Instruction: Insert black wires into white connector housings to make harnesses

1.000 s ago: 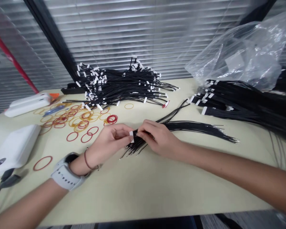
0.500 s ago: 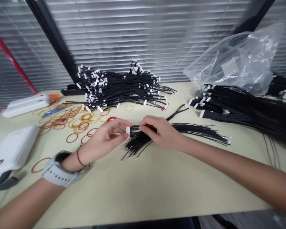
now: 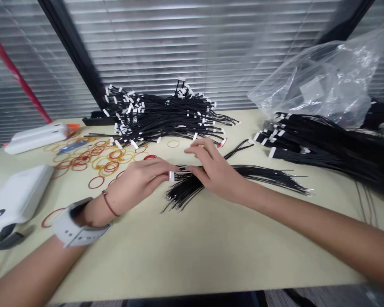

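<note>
A loose bundle of thin black wires (image 3: 262, 175) lies across the middle of the beige table (image 3: 192, 256). My left hand (image 3: 137, 183), with a grey watch on its wrist, pinches a small white connector (image 3: 171, 175) at the end of one wire. My right hand (image 3: 214, 170) rests on the bundle just right of the connector, thumb and forefinger closed on the wires and the other fingers lifted and spread. The wires' bare ends fan out below my hands.
A big heap of black wires with white connectors (image 3: 160, 117) lies at the back centre, and another stack (image 3: 323, 143) at the right beside a clear plastic bag (image 3: 323, 81). Red and yellow rubber bands (image 3: 96, 157) are scattered at the left, near two white devices (image 3: 16, 198).
My left hand has drawn the white connector slightly left, away from the bundle. My right hand has shifted up and its outer fingers have lifted and spread.
</note>
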Demonstrator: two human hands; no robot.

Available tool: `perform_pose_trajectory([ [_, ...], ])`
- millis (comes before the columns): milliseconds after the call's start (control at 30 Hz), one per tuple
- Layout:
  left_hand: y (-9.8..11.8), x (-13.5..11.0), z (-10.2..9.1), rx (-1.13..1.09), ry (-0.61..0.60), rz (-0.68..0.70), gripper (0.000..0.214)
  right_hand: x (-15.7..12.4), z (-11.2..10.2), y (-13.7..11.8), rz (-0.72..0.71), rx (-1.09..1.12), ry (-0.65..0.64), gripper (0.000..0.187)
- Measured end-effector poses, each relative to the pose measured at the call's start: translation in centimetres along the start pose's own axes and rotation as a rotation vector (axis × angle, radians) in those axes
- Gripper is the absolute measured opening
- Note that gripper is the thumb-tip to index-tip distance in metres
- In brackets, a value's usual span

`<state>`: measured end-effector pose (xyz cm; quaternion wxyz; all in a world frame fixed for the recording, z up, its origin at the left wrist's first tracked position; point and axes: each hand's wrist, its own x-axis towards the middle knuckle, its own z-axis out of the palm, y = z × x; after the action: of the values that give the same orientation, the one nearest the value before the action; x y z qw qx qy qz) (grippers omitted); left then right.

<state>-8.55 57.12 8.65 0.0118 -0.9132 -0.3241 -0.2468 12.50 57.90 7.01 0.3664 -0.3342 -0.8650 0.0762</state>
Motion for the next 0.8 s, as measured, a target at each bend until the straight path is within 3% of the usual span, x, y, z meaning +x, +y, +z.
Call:
perform_pose_trajectory([
  [67, -0.1, 0.2, 0.2, 0.055, 0.021, 0.033, 0.017, 0.0, -1.3, -1.1, -0.137, -0.085, -0.034, 0.016],
  [167, -0.1, 0.4, 0.5, 0.061, 0.057, -0.006, 0.016, -0.7, -2.7, -2.3, -0.336, -0.182, -0.416, 0.022],
  [233, -0.2, 0.5, 0.9, -0.018, 0.091, -0.097, 0.013, -1.4, -2.5, -2.2, -0.318, -0.276, -0.548, 0.025],
  [367, -0.6, 0.3, 2.0, -0.337, 0.066, -0.351, 0.012, -2.6, -0.5, -0.3, -0.185, -0.283, -0.444, 0.014],
  [467, -1.0, 0.0, 2.6, -0.468, -0.025, -0.417, 0.018, -2.8, 0.6, 0.5, -0.133, -0.204, -0.432, 0.016],
  [633, -0.9, 0.1, 2.5, -0.639, -0.156, -0.524, 0.018, -2.5, 0.3, 0.7, -0.068, -0.109, -0.483, 0.014],
  [800, 0.1, 0.1, 1.6, -0.792, -0.329, -0.686, 0.019, -2.7, -0.2, 0.9, -0.093, -0.054, -0.555, 0.015],
])
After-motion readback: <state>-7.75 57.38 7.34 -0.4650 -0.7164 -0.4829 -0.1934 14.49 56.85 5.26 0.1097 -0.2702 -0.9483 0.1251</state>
